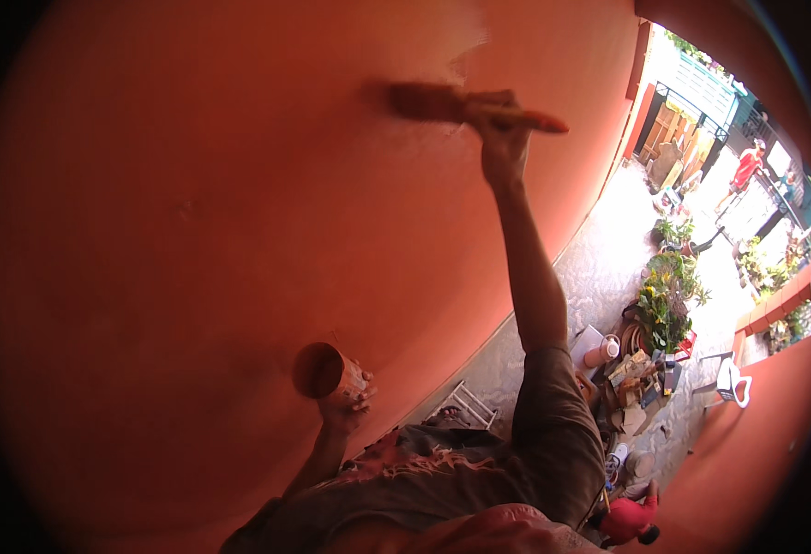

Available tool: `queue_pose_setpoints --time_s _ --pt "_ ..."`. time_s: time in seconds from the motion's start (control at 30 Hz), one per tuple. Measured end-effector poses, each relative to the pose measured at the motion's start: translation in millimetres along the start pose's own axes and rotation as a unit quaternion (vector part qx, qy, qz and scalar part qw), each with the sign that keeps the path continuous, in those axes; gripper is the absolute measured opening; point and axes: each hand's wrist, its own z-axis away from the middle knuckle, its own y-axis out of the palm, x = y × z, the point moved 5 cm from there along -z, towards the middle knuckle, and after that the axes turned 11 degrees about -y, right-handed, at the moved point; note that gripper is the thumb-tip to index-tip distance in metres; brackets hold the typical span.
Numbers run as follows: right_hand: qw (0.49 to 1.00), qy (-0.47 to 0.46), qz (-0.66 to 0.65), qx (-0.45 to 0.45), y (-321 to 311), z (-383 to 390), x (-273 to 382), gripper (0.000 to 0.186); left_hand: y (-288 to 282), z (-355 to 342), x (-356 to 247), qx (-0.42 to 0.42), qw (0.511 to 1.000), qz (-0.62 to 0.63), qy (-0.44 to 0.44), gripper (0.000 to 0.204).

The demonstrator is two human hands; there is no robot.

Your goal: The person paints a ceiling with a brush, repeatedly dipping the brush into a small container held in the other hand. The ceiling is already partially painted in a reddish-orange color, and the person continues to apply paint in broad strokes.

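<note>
A broad paintbrush (421, 102) lies with its dark bristles against the orange wall (239, 231). My right hand (502, 129) is closed around its handle, whose reddish end sticks out to the right. A shiny, wet-looking patch with an uneven edge shows on the wall above and beside the brush. Lower down, my left hand (354, 395) grips a round paint pot (320, 371) by its side and base. The pot's mouth is turned toward me; its inside is dark, and how much paint it holds cannot be made out.
Below me stands a metal ladder (470, 404) near the wall's foot. Potted plants (668, 300) and a heap of boxes and clutter (634, 388) line the paved floor. One person in red (629, 522) is at lower right, another (747, 168) near the far gate. A white chair (731, 383) stands right.
</note>
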Motion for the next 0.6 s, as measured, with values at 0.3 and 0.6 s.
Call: queue_pose_setpoints --time_s 0.3,0.6 --pt "0.927 -0.117 0.260 -0.243 -120 -102 -71 0.011 10 -6 3 0.035 0.999 0.000 -0.008 0.066" --pt "0.996 -0.005 0.042 0.082 51 132 32 0.007 0 2 -1 0.006 1.000 0.006 0.000 0.067"
